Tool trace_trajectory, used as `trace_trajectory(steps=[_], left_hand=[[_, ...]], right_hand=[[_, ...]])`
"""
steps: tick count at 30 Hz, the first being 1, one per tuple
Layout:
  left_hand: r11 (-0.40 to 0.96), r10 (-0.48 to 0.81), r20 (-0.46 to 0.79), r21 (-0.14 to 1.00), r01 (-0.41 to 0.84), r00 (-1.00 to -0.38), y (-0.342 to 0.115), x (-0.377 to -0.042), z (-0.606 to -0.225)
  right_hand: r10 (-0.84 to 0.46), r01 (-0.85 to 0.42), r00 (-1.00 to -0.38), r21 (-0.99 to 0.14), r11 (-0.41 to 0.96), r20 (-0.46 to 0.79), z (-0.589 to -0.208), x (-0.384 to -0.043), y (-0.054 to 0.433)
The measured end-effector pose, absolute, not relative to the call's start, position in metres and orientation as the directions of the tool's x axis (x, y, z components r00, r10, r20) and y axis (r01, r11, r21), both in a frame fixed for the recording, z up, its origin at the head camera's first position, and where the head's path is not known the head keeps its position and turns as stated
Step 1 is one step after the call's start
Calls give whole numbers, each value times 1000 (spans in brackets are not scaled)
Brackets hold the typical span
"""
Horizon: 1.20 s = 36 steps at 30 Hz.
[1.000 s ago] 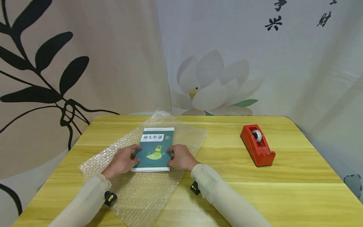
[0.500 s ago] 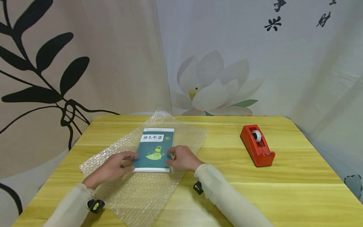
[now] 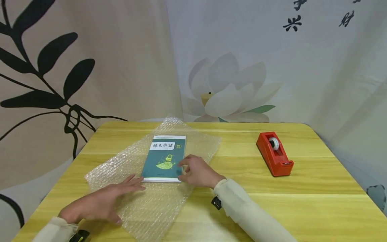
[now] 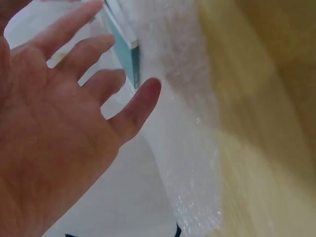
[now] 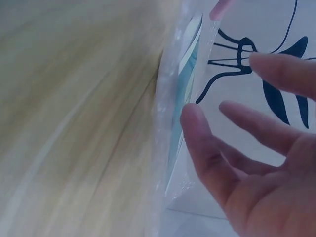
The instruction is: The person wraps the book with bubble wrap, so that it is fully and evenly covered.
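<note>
A teal book (image 3: 163,153) with white bands lies face up on a sheet of bubble wrap (image 3: 151,208), which is set at an angle on the table. My left hand (image 3: 101,201) is spread with fingers extended, low over the wrap's left side near the book's lower left corner; it holds nothing. In the left wrist view the book's corner (image 4: 129,59) shows beyond the fingers. At the book's right edge, my right hand (image 3: 199,172) has its fingertips and thumb apart and loosely bent, with nothing gripped between them in the right wrist view.
A red tape dispenser (image 3: 274,156) with a white roll stands at the right of the wooden table (image 3: 242,208). Behind the table's far edge hangs a printed curtain (image 3: 136,67) with leaves and a lotus.
My left hand has let go of the book's left edge and moved down and left, its fingers opening out. The right hand has loosened and shifted slightly right. The book has stayed nearly in place.
</note>
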State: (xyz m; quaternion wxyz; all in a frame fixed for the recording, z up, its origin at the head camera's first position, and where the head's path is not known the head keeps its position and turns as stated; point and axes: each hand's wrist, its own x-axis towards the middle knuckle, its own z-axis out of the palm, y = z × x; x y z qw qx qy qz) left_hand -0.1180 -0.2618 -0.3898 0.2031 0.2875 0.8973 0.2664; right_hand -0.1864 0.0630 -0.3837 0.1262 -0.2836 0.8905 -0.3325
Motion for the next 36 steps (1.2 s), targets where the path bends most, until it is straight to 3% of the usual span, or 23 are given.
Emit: trace_trajectory(steps=[3, 11, 18, 23, 36], left_hand=[[693, 631, -191, 575, 435, -752, -258, -115, -391], [759, 564, -304, 558, 337, -768, -248, -107, -387], [736, 614, -238, 516, 438, -753, -252, -106, -390], [738, 612, -266, 531, 417, -744, -252, -108, -388], [759, 567, -398, 593, 269, -722, -251, -112, -382]], right_hand=[[-620, -455, -784, -656, 602, -24, -382, -183, 62], [-704, -556, -710, -600, 575, -18, -380, -171, 69], [-786, -733, -611, -306, 608, -97, -385, -166, 67], [-836, -826, -536, -132, 548, -113, -389, -162, 64], [-817, -805, -554, -149, 575, -158, -393, -156, 60]])
